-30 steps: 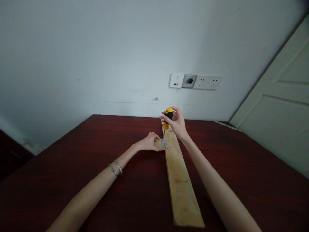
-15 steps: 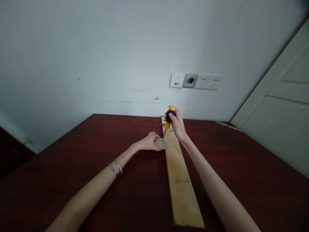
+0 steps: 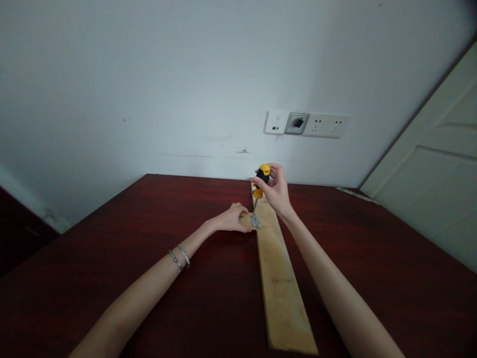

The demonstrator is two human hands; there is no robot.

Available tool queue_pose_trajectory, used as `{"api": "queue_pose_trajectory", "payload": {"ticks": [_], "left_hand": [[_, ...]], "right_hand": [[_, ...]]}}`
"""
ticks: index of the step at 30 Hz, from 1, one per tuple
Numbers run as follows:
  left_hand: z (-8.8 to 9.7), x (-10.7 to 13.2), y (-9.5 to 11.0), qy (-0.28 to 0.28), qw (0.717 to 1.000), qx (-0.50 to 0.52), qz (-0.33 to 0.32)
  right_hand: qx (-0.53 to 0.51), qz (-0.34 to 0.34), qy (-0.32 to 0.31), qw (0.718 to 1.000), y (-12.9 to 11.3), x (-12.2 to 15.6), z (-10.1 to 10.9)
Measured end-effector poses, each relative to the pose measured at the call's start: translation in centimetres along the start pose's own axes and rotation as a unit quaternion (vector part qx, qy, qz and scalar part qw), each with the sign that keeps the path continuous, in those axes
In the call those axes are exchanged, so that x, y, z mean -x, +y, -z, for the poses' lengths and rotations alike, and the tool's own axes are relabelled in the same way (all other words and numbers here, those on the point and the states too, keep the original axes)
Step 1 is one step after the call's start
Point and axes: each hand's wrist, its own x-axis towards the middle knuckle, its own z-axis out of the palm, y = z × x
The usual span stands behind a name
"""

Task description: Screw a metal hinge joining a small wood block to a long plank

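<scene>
A long pale wooden plank (image 3: 278,278) lies lengthwise on the dark red table (image 3: 112,258). A small metal hinge (image 3: 255,221) sits at the plank's left edge, joining it to a small wooden piece under my left hand. My left hand (image 3: 231,219) is closed over that small piece beside the hinge. My right hand (image 3: 276,191) is wrapped round the yellow and black handle of a screwdriver (image 3: 261,180), which stands nearly upright with its tip on the hinge.
A white wall rises behind the table, with a row of sockets (image 3: 306,124) above the plank's far end. A pale door (image 3: 432,174) stands at the right. A thin greenish strip (image 3: 356,194) lies at the table's far right corner.
My right hand has shifted its grip on the screwdriver handle, fingers turning round it. My left hand and the plank have stayed in place.
</scene>
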Motion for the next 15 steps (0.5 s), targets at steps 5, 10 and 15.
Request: {"api": "queue_pose_trajectory", "payload": {"ticks": [5, 10, 15], "left_hand": [[-0.01, 0.01, 0.06, -0.001, 1.000, -0.007, 0.000], [0.02, 0.02, 0.29, 0.001, 1.000, -0.007, 0.004], [-0.09, -0.01, 0.17, 0.001, 1.000, -0.011, 0.004]], "right_hand": [[0.029, -0.009, -0.001, 1.000, -0.17, -0.17, -0.08], [-0.025, -0.039, -0.007, 0.999, 0.13, -0.06, 0.07], [-0.085, -0.059, -0.021, 0.994, 0.58, -0.11, 0.28]]}}
